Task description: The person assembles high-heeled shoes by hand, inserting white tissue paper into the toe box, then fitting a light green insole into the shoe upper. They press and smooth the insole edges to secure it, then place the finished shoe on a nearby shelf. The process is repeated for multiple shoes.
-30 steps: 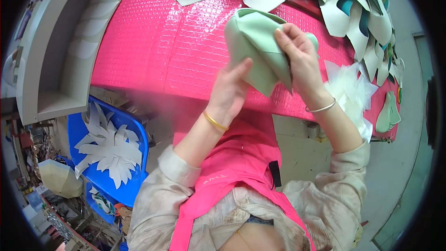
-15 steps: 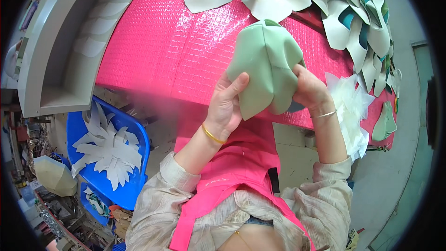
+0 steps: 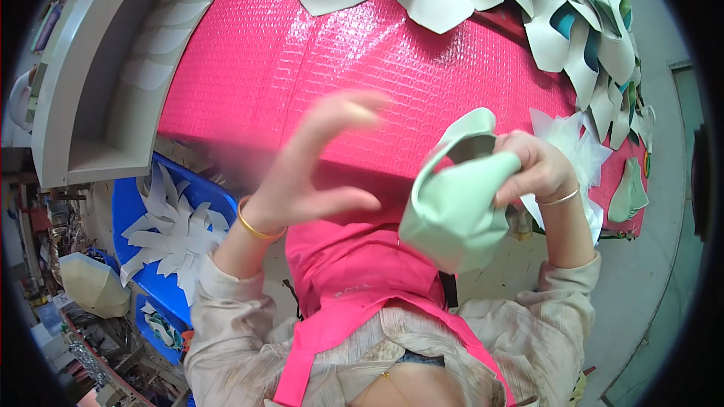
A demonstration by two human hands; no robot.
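Our right hand [image 3: 532,169] alone has the grip now, fingers clamped on the upper rim of the mint-green shoe upper [image 3: 456,207], which hangs down and toward us from that grip with its opening turned up. Half a second ago both hands pinched this piece between them over the desk [image 3: 302,60]; since then our left hand [image 3: 317,166] has let go and swung out well to the left of the grip, fingers spread and blurred with motion, holding nothing. We judge that the two-handed shaping of the piece has ended and it is being carried one-handed. Just beyond the grip lies a small heap of white cut pieces [image 3: 573,143]; farther beyond, a row of white and teal uppers [image 3: 581,38] lines the desk's far edge. Well left and below sits a blue crate [image 3: 132,211] of white cut-outs.
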